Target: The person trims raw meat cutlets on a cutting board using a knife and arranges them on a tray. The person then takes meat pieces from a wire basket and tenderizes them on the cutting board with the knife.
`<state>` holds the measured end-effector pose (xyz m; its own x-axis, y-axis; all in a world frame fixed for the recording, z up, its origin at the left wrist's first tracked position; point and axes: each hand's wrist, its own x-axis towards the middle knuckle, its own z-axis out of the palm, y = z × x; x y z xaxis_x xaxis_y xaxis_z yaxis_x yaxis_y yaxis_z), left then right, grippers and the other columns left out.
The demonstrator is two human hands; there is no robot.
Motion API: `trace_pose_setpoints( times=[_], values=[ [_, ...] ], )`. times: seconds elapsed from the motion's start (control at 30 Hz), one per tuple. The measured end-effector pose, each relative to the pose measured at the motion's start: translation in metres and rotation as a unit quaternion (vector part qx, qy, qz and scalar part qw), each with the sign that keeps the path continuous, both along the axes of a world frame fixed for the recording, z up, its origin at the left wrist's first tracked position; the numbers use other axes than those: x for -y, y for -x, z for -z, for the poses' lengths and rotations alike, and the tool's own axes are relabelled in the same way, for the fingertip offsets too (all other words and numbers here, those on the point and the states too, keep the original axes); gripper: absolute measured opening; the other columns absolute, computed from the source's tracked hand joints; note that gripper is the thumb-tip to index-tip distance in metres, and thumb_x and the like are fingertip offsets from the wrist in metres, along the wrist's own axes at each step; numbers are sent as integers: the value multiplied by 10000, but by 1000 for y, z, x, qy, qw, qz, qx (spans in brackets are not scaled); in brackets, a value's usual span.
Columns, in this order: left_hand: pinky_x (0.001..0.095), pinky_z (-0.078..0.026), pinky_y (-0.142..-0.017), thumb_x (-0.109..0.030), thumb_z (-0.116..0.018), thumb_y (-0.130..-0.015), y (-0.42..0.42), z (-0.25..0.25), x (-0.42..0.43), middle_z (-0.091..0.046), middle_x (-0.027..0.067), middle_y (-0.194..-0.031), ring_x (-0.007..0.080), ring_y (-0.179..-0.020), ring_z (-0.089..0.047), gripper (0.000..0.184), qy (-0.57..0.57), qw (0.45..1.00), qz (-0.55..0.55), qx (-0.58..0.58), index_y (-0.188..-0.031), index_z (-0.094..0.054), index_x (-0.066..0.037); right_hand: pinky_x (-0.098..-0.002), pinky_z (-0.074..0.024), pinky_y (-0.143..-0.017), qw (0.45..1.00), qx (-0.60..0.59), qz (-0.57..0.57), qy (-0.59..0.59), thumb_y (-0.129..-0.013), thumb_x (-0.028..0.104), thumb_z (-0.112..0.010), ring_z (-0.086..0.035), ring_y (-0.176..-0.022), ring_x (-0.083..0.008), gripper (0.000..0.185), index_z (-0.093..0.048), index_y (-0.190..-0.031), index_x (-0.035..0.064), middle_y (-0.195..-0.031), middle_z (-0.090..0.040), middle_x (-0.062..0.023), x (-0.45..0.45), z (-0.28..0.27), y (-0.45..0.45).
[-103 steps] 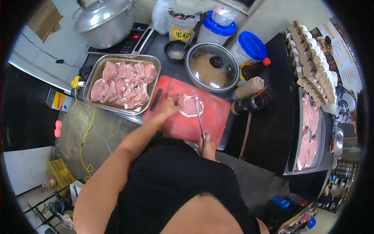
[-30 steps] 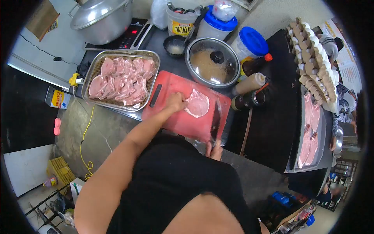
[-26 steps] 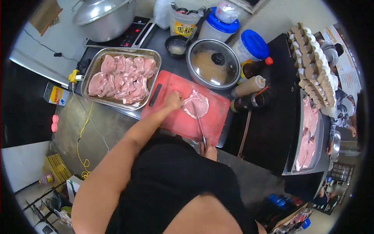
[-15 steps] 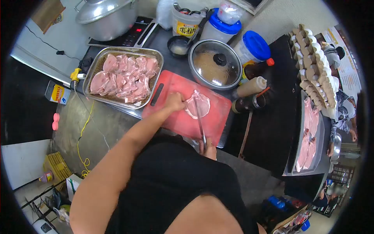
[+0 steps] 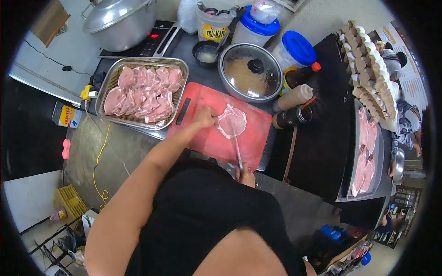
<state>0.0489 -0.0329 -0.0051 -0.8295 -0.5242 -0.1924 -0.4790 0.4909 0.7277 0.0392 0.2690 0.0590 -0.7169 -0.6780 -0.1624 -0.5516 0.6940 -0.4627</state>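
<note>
A thin raw pork chop (image 5: 235,121) lies flat on a red cutting board (image 5: 202,99). My left hand (image 5: 204,117) is at its left edge, fingers curled and closed on the rim of the meat. Closed around a knife's handle, my right hand (image 5: 246,176) is by the near edge of the board. The knife (image 5: 238,149) points away from me, its front part over the chop; motion smears the blade, so I cannot tell whether it cuts in or only lies on top.
Left of the board is a wire-lined tray (image 5: 102,106) of pork chops. Behind stand a lidded pan (image 5: 230,87), a small black bowl (image 5: 206,54) and a pot on an induction cooker (image 5: 159,39). Bottles (image 5: 294,98) border the right, with egg cartons (image 5: 368,73) and another meat tray (image 5: 380,161) beyond.
The knife has slid back slightly toward me across the chop. My left hand stays at the meat's edge. The whole view has shifted a little.
</note>
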Motion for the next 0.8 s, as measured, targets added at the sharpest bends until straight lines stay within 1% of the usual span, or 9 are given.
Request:
trace_pose_setpoints(
  times=[0.03, 0.13, 0.23, 0.33, 0.37, 0.47, 0.57, 0.67, 0.8],
  values=[
    [409, -496, -659, -215, -615, -666, 0, 3, 1, -634, 165, -711, 294, -682, -631, 169, -12, 1000, 1, -3, -697, -690, -67, -522, -444, -595, 999, 7, -45, -13, -843, 197, -548, -574, -679, -449, 285, -444, -1068, 57, -700, -577, -264, -2, 5, 4],
    [406, -494, -650, -207, -622, -666, -2, 5, 1, -633, 161, -703, 289, -673, -630, 159, 5, 1000, -6, -4, -690, -688, -64, -523, -446, -594, 998, -1, -29, 51, -844, 204, -547, -578, -672, -443, 263, -437, -1026, 50, -699, -581, -261, 1, -16, 8],
    [406, -493, -649, -200, -630, -662, -1, 4, 2, -632, 161, -708, 293, -677, -629, 153, 25, 1000, 2, -16, -685, -683, -58, -523, -447, -593, 989, 18, 30, 141, -842, 215, -554, -579, -672, -440, 236, -432, -956, 48, -704, -584, -261, 2, -25, 1],
    [409, -491, -651, -189, -637, -661, 2, 13, 5, -632, 164, -717, 298, -687, -628, 147, 12, 1000, 10, -24, -684, -677, -50, -519, -439, -581, 998, 13, -46, -34, -842, 220, -558, -578, -662, -439, 239, -437, -957, 49, -707, -583, -260, -6, 13, 7],
    [409, -491, -652, -185, -640, -661, 2, 18, 6, -632, 166, -721, 299, -690, -628, 144, 5, 1000, 9, -24, -685, -674, -47, -515, -438, -575, 999, 14, -50, -9, -847, 220, -553, -578, -659, -436, 254, -446, -1002, 51, -710, -584, -259, -12, 24, 9],
    [413, -488, -654, -174, -646, -662, 0, 10, 5, -633, 168, -729, 295, -699, -629, 138, 3, 1000, 6, -8, -692, -669, -41, -518, -444, -585, 998, 18, 9, 55, -846, 222, -553, -579, -662, -437, 270, -448, -1034, 58, -716, -589, -253, 4, -31, 0],
    [404, -488, -644, -155, -649, -656, 0, 14, 5, -635, 169, -734, 292, -698, -631, 121, -12, 1000, -6, -26, -687, -669, -40, -528, -440, -598, 988, 48, 44, 138, -849, 219, -547, -581, -682, -438, 255, -452, -1037, 74, -728, -591, -255, -4, -15, -4],
    [394, -489, -631, -138, -645, -649, -1, 9, 4, -633, 168, -715, 290, -681, -632, 101, -2, 999, -6, -52, -676, -669, -43, -534, -422, -592, 998, 47, -41, -22, -856, 210, -539, -577, -689, -446, 245, -453, -1048, 86, -732, -584, -263, -14, 14, 3],
    [389, -486, -613, -133, -633, -650, -1, 15, 5, -629, 167, -697, 287, -650, -630, 99, 2, 999, 1, -32, -669, -669, -43, -540, -438, -600, 995, 45, 12, 92, -847, 226, -547, -575, -687, -451, 272, -450, -1059, 85, -738, -584, -267, -6, -26, -2]
  ],
)
